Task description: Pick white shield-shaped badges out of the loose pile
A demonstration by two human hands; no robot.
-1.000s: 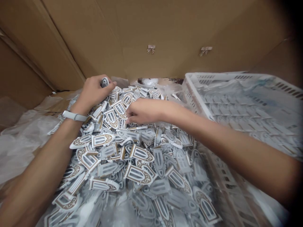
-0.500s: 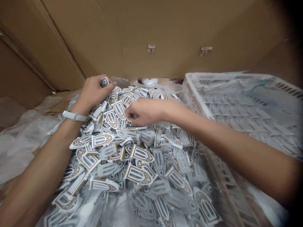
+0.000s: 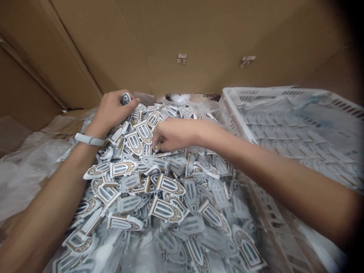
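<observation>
My left hand (image 3: 113,110) gripping a grey piece (image 3: 125,99), my right hand (image 3: 173,134) pinching a gold-edged piece (image 3: 158,146) over the pile (image 3: 167,182)

Dim, soft light leaves a broad shadow on the brown wall (image 3: 199,34). Blackness covers the far right edge — widest at the top — while the lower foreground looks hazy and blurred.

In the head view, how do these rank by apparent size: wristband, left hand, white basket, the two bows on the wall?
White basket
Left hand
Wristband
Left bow and right bow: too alike to rank
</observation>
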